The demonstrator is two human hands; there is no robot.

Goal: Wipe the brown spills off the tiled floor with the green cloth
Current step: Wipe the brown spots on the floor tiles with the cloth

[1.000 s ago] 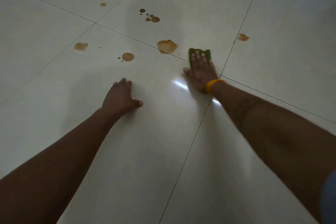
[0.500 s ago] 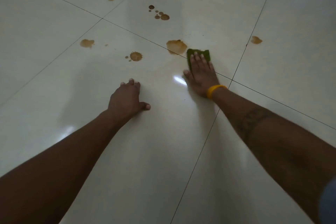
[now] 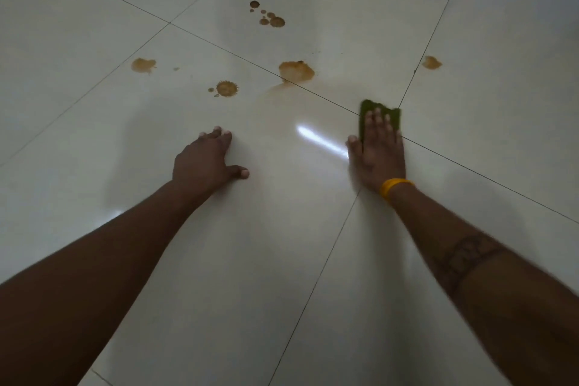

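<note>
Both hands flat on tiled floor [image 3: 94, 41]: right hand [image 3: 377, 155] presses green cloth [image 3: 380, 106], left hand [image 3: 205, 163] empty, fingers spread.

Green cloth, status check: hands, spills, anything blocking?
Right hand flat on green cloth, pressing it to floor. Left hand braced on tile, empty. Big spill and others unwiped. Nothing blocking.

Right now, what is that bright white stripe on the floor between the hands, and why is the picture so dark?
In the head view, the stripe is glare: a light reflecting off the glossy tiled floor; a fainter glint shows beside the left forearm. The room is dim, so both arms look nearly black. The right hand on the green cloth looks slightly smeared.
</note>
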